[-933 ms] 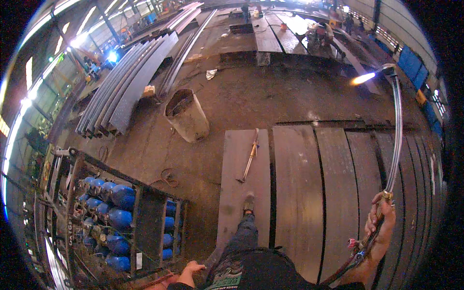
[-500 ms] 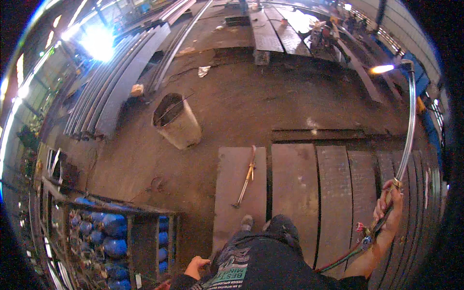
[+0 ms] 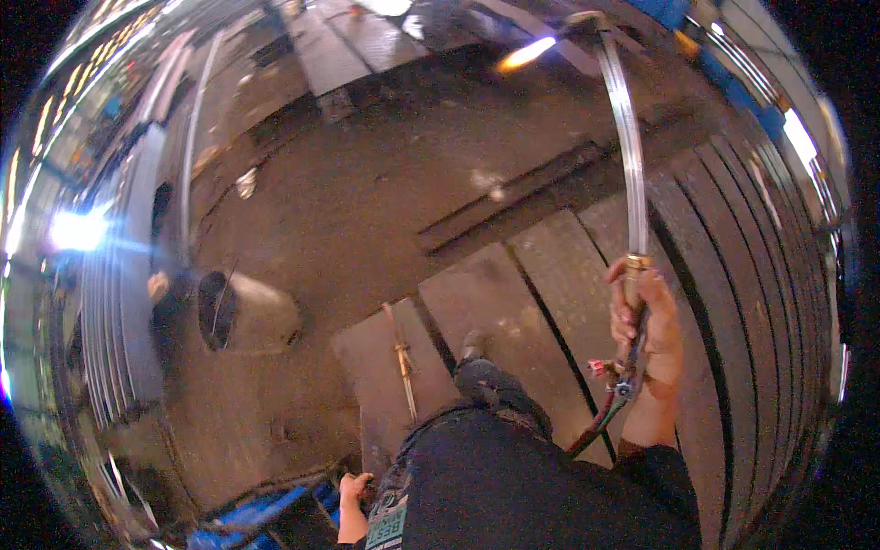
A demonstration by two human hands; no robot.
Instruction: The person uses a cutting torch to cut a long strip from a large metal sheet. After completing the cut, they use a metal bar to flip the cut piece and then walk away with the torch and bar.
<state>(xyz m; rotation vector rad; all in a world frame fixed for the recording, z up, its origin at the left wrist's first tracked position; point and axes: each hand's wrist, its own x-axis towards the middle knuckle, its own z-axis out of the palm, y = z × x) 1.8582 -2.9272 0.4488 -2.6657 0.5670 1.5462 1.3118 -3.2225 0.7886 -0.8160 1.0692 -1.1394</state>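
Observation:
My right hand (image 3: 649, 312) is wrapped round the brass and dark handle of a long gas torch (image 3: 625, 137). Its silver tube rises to a bent head, where an orange-white flame (image 3: 529, 55) points left. Below my grip are a red valve knob (image 3: 598, 368) and a bluish one, with red and green hoses (image 3: 600, 423) running down toward my body. My left hand (image 3: 353, 488) hangs low beside my shirt, loosely spread and with nothing visible in it; some fingers are hidden. A second, smaller torch (image 3: 404, 365) with a yellowish body lies on a steel plate.
Long steel plates (image 3: 486, 293) lie side by side underfoot, with dark gaps between them. A metal bucket (image 3: 266, 316) lies or leans at left, near stacked steel beams (image 3: 124, 302). Bright welding light (image 3: 78, 231) glares there. Blue cylinders (image 3: 247, 518) are at the lower left.
My view has turned right, so the surroundings swing leftward and tilt. The lit torch stands more upright and nearer the middle, still in my right hand. My left hand remains low.

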